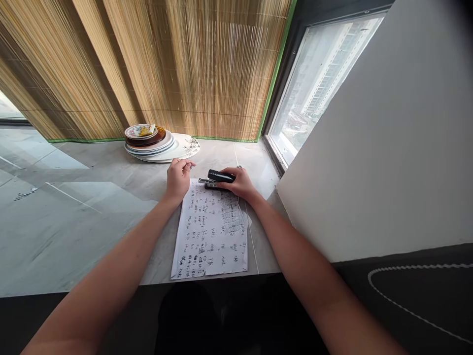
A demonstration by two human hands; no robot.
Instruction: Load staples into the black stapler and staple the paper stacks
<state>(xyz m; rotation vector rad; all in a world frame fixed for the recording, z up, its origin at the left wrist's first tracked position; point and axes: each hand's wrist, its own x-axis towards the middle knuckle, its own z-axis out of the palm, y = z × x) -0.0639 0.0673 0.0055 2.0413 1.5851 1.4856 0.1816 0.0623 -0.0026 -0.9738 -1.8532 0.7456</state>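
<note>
My right hand [242,182] is wrapped round a black stapler [220,176] from its right side. The stapler's top arm is lifted, and its metal magazine [204,181] shows at the left end. Just left of it, my left hand [179,176] is closed in a pinch. A tiny greyish piece shows at its fingertips, too small to name. Beneath the stapler lie white sheets of paper [218,231] covered in handwriting, reaching to the ledge's front edge.
Stacked plates [150,148] stand at the back left, with a small yellow and white item [147,130] on top. A bamboo blind [177,69] hangs behind the pale stone ledge [111,207]. To the right are a window [321,84] and a white wall [388,148].
</note>
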